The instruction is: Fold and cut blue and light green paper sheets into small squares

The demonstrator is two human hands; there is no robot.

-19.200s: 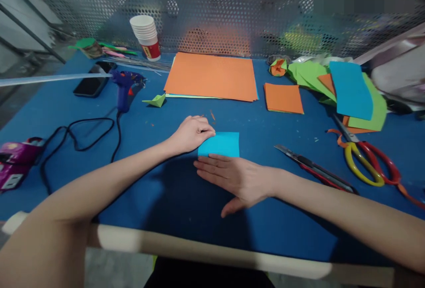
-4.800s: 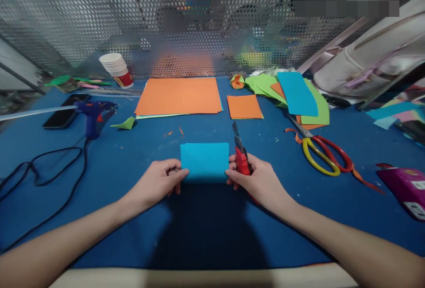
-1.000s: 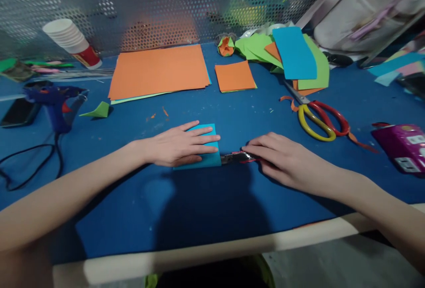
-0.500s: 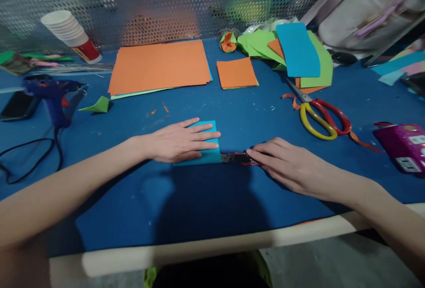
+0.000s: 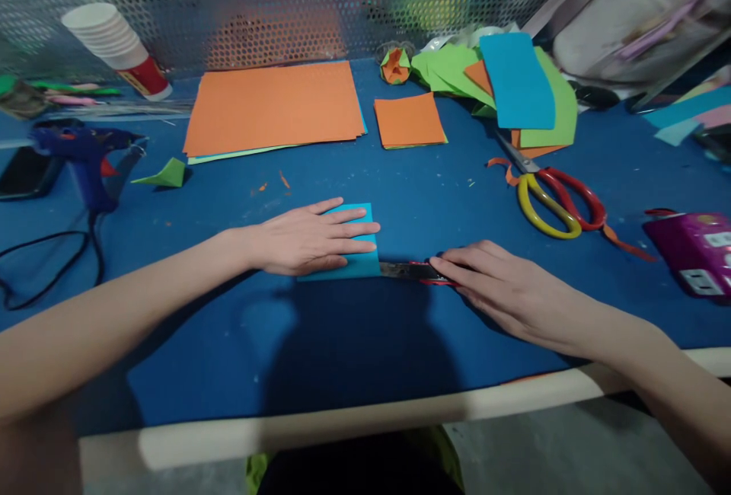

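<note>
My left hand (image 5: pixel 305 238) lies flat with its fingers spread on a blue paper (image 5: pixel 362 263), partly covering it. To the right, my right hand (image 5: pixel 499 285) is wrapped round a dark and red box cutter (image 5: pixel 419 272), low over the table. The cutter's blade end points left and meets the lower right corner of the blue paper. The far end of the cutter is hidden under my right hand.
Behind lie an orange paper stack (image 5: pixel 274 110) and small orange squares (image 5: pixel 410 120). Scissors (image 5: pixel 548 198) and a purple object (image 5: pixel 691 251) are at the right. A glue gun (image 5: pixel 85 156) and stacked paper cups (image 5: pixel 117 49) stand at the left.
My right hand has slid slightly right with the box cutter, and more of its blade end shows. My left hand stays flat on the blue paper.
</note>
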